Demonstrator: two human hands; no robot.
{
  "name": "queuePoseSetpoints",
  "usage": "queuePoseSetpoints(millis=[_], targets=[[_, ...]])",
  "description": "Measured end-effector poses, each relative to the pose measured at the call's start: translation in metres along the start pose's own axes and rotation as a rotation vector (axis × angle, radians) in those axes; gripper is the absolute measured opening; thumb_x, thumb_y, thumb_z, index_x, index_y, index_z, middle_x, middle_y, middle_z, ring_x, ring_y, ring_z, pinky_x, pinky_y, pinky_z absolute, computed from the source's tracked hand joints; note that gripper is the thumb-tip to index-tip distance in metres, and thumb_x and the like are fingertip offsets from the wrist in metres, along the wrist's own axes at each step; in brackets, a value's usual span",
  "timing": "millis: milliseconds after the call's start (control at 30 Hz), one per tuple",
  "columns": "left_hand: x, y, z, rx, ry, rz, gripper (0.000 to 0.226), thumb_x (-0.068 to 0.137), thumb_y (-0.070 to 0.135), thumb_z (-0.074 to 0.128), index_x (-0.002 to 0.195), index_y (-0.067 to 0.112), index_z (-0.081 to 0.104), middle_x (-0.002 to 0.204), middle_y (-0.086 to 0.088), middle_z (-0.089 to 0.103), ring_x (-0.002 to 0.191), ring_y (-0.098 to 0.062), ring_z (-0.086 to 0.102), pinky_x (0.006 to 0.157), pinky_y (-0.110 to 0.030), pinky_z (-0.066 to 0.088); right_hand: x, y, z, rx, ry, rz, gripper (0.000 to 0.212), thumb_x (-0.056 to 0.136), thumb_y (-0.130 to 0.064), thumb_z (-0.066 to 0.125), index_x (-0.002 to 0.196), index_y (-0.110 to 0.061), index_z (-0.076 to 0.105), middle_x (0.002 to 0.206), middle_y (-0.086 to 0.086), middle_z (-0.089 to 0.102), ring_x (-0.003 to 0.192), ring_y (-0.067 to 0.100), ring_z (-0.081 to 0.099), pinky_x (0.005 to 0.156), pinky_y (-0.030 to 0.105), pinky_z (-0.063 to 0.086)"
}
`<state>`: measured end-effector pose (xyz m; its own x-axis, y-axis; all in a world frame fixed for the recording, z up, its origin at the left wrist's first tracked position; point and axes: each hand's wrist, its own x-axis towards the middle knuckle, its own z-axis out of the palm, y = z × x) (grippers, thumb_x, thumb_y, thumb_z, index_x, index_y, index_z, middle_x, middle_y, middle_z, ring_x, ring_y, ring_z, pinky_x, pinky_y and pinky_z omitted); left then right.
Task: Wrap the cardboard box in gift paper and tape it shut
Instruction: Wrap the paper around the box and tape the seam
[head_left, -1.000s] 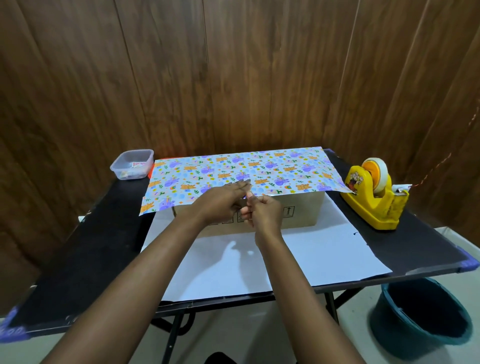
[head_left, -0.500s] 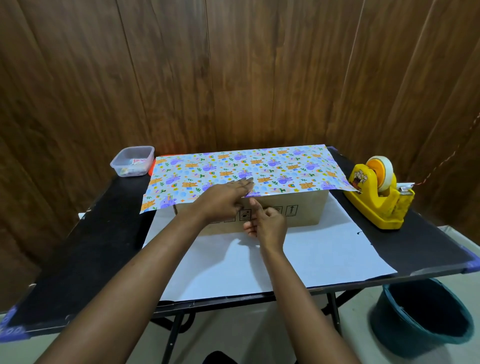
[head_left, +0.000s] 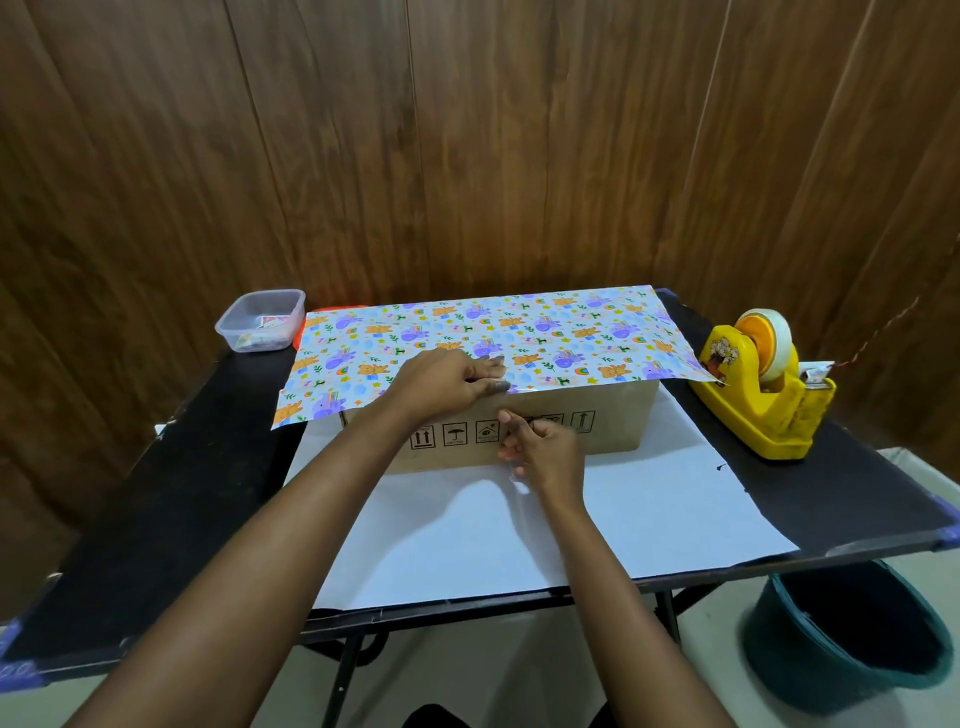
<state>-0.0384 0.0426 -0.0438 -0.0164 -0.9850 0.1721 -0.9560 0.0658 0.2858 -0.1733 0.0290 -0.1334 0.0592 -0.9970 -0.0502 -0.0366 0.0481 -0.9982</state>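
- Bucket (head_left: 841, 639): dark green, on the floor below the table's near right corner.
- Table (head_left: 156, 493): black top.
- White sheet (head_left: 519, 545): lies flat from the near edge to the foot of the box. Whether it is the plain back of the wrapping cannot be told.
- Right hand (head_left: 545, 452): fingers curled tight against the box's front face. It has dropped from the top edge, where it met the other hand a second ago. Whether it holds anything cannot be told.
- Cardboard box (head_left: 613, 421): mid-table, long side facing the near edge, front still bare.
- Left hand (head_left: 441, 382): stays put, pinching the paper's edge at the box's top front edge.
- Gift paper (head_left: 571, 332): covers the top and overhangs both ends. The seam looks unclosed, so taping is probably next.
- Tape dispenser (head_left: 753, 400): yellow, at the right edge.
- Plastic tub (head_left: 260, 319): at the far left corner.
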Motion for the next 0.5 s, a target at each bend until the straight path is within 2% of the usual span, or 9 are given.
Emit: queuePoseSetpoints(millis=[67, 267, 400, 500], targets=[[0.000, 0.002, -0.001, -0.024, 0.009, -0.015, 0.036, 0.091, 0.048, 0.052, 0.121, 0.033, 0.062, 0.130, 0.017, 0.056, 0.122, -0.011, 0.051, 0.088, -0.028, 0.043, 0.000, -0.001, -0.001, 0.003, -0.009, 0.014, 0.045, 0.076, -0.042, 0.074, 0.038, -0.021, 0.060, 0.043, -0.003, 0.060, 0.057, 0.020, 0.060, 0.063, 0.038, 0.043], [0.001, 0.007, 0.001, -0.101, 0.096, -0.067, 0.029, 0.089, 0.042, 0.058, 0.115, 0.033, 0.066, 0.123, 0.017, 0.061, 0.115, -0.009, 0.055, 0.074, -0.022, 0.040, 0.000, -0.002, -0.002, -0.001, -0.011, 0.029, 0.049, 0.076, -0.041, 0.075, 0.037, -0.016, 0.056, 0.044, -0.001, 0.060, 0.055, 0.021, 0.059, 0.061, 0.036, 0.043], [0.000, 0.010, 0.003, -0.101, 0.135, -0.091, 0.027, 0.090, 0.041, 0.057, 0.115, 0.034, 0.066, 0.121, 0.016, 0.063, 0.111, -0.009, 0.057, 0.070, -0.021, 0.037, 0.001, -0.006, -0.005, -0.007, -0.020, 0.026, 0.042, 0.078, -0.034, 0.074, 0.045, -0.015, 0.057, 0.043, -0.002, 0.059, 0.056, 0.025, 0.060, 0.051, 0.028, 0.043], [-0.001, 0.012, 0.003, -0.080, 0.141, -0.097, 0.026, 0.092, 0.039, 0.055, 0.115, 0.034, 0.066, 0.121, 0.016, 0.063, 0.110, -0.009, 0.057, 0.069, -0.021, 0.037, 0.002, -0.008, -0.006, 0.000, -0.048, 0.024, 0.040, 0.079, -0.032, 0.074, 0.048, -0.013, 0.057, 0.048, 0.003, 0.060, 0.052, 0.021, 0.059, 0.048, 0.024, 0.040]])
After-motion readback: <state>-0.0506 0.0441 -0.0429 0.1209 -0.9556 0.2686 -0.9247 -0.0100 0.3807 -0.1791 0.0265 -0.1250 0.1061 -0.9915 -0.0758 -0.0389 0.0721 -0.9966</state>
